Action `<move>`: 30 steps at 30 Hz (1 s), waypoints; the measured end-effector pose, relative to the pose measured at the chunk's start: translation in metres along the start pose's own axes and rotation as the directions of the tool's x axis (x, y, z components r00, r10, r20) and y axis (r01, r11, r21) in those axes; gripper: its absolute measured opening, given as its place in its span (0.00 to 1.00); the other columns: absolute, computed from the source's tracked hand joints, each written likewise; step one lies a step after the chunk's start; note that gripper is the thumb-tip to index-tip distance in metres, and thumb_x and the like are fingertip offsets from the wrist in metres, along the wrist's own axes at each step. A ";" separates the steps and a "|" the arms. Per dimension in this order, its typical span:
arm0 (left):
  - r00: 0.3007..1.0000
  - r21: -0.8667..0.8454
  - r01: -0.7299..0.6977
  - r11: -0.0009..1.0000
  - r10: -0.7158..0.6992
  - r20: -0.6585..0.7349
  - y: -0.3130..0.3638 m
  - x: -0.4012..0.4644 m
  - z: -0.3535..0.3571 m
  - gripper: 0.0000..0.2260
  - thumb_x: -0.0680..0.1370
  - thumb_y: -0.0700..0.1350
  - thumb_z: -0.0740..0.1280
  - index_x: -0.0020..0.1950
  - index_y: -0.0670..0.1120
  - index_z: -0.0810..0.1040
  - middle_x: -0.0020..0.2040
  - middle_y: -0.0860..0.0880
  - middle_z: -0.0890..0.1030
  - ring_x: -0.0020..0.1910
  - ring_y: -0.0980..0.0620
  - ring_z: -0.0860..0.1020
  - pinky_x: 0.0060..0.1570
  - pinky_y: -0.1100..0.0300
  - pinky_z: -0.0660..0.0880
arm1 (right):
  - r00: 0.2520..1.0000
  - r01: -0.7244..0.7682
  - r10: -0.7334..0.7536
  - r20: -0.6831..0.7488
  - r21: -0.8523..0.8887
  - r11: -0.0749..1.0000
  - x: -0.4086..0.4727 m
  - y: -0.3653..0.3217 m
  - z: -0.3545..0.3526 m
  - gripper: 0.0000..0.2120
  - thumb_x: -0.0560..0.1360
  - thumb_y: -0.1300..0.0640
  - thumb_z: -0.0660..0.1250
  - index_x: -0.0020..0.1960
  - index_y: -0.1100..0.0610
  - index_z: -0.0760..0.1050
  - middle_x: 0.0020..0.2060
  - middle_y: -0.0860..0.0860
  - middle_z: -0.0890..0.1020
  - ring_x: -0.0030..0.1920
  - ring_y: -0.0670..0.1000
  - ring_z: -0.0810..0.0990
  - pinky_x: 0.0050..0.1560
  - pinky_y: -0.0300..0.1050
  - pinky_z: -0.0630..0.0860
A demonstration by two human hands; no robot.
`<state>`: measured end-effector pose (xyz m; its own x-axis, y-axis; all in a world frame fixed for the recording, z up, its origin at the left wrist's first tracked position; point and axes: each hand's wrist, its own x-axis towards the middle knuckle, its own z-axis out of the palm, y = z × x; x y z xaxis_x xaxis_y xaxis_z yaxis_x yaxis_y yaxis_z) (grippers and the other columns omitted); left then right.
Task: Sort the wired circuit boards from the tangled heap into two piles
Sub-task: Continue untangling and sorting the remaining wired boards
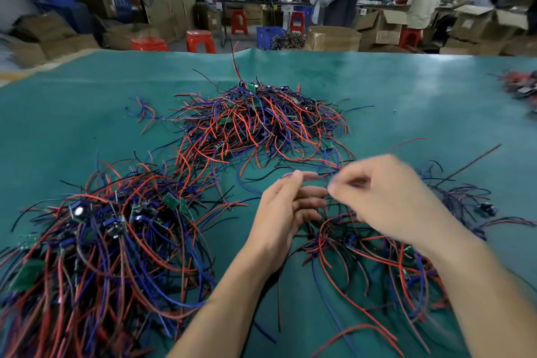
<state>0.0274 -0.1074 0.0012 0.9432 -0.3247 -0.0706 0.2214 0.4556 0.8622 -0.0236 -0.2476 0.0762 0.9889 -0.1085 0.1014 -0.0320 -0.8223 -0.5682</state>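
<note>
On my screen both hands worked just in front of the tangled heap (261, 122) on the green worktop (406, 90). The left hand (286, 206) was spread, fingers relaxed, with wires running past its fingertips. The right hand (386, 197) had its grip pressed together as if pinching a thin wire (motion blur hid which one, so I could not tell for certain). A large pile of wired circuit boards (101, 241) lay at the near left; a thinner pile (392, 256) lay under the right forearm. Red stools (200, 41) stood beyond the worktop.
</note>
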 end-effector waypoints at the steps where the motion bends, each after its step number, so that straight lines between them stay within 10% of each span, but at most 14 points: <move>1: 1.000 -0.010 -0.001 1.000 0.001 -0.023 0.000 0.001 0.000 0.11 0.84 0.46 0.59 0.55 0.41 0.78 0.41 0.42 0.83 0.35 0.51 0.80 0.31 0.65 0.75 | 0.998 -0.015 0.027 0.062 -0.189 0.982 -0.003 0.005 -0.002 0.11 0.75 0.45 0.71 0.38 0.50 0.84 0.27 0.46 0.82 0.31 0.44 0.80 0.38 0.43 0.77; 6: 0.999 0.027 -0.014 1.000 0.016 -0.047 -0.003 0.002 -0.005 0.05 0.81 0.39 0.63 0.56 0.41 0.77 0.46 0.43 0.80 0.38 0.52 0.78 0.33 0.64 0.74 | 0.941 -0.097 0.227 0.252 -0.441 0.892 0.013 0.008 -0.052 0.09 0.77 0.42 0.69 0.38 0.33 0.80 0.26 0.45 0.83 0.29 0.41 0.83 0.40 0.40 0.78; 11: 0.999 0.072 -0.021 0.997 0.023 -0.037 -0.004 0.000 -0.004 0.06 0.78 0.33 0.66 0.54 0.39 0.78 0.47 0.41 0.78 0.38 0.52 0.76 0.35 0.63 0.72 | 0.985 0.042 0.035 0.169 -0.431 0.901 0.110 0.002 -0.045 0.07 0.76 0.57 0.70 0.42 0.50 0.84 0.31 0.46 0.86 0.31 0.51 0.86 0.28 0.33 0.74; 15: 0.999 0.091 -0.018 0.996 0.022 -0.042 -0.004 0.000 -0.005 0.06 0.78 0.32 0.66 0.52 0.39 0.78 0.46 0.41 0.78 0.38 0.52 0.76 0.35 0.63 0.72 | 0.978 0.021 0.079 0.194 -0.467 0.884 0.162 0.017 0.008 0.16 0.77 0.61 0.69 0.62 0.50 0.82 0.61 0.55 0.83 0.57 0.59 0.84 0.56 0.44 0.80; 19: 0.999 0.107 -0.018 0.994 0.022 -0.037 -0.004 0.001 -0.005 0.06 0.78 0.32 0.66 0.51 0.40 0.79 0.45 0.43 0.78 0.38 0.52 0.77 0.35 0.63 0.73 | 0.988 -0.154 0.155 -0.017 -0.276 0.949 0.169 0.031 0.031 0.07 0.70 0.61 0.78 0.44 0.51 0.85 0.54 0.59 0.85 0.54 0.59 0.84 0.59 0.50 0.81; 24: 0.999 0.109 -0.016 0.994 0.020 -0.037 -0.003 0.000 -0.004 0.06 0.78 0.32 0.66 0.51 0.39 0.79 0.45 0.43 0.78 0.37 0.53 0.77 0.34 0.64 0.73 | 0.966 -0.248 0.256 -0.042 0.130 0.960 0.167 0.029 0.001 0.08 0.66 0.66 0.81 0.38 0.56 0.84 0.35 0.56 0.85 0.31 0.51 0.80 0.39 0.43 0.81; 30: 1.000 0.047 -0.011 0.999 0.011 -0.019 -0.003 0.000 -0.004 0.06 0.78 0.32 0.63 0.52 0.38 0.77 0.46 0.40 0.78 0.36 0.52 0.76 0.33 0.66 0.73 | 0.959 -0.161 0.281 -0.039 0.742 0.651 0.127 0.004 -0.055 0.11 0.70 0.71 0.74 0.39 0.57 0.80 0.33 0.52 0.81 0.28 0.44 0.76 0.31 0.35 0.76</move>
<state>0.0281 -0.1053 -0.0033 0.9501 -0.3040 -0.0701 0.1995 0.4192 0.8857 0.0940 -0.2952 0.1316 0.9338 -0.3565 -0.0307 -0.0722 -0.1036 -0.9920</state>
